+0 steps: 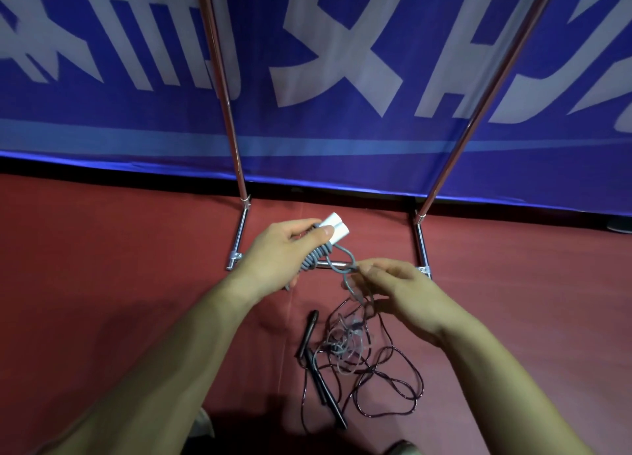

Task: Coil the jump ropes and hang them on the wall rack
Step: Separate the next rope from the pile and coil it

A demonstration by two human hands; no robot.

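My left hand (284, 246) grips the two white handles (97, 230) of a grey jump rope (316, 261), with several turns of its cord wound round them below my thumb. My right hand (398, 292) pinches a loop of the same grey cord (347, 263) just right of the wraps. The loose rest of the grey cord hangs down to the floor. A black jump rope (386, 379) lies tangled on the red floor below my hands, its two black handles (319, 376) at the left of the tangle.
A chrome rack stands in front of me: two upright poles (222, 88) (478, 112) and a low base bar (239, 239) on the red floor. Behind it hangs a blue banner (342, 140) with white characters. My shoes (205, 427) show at the bottom edge.
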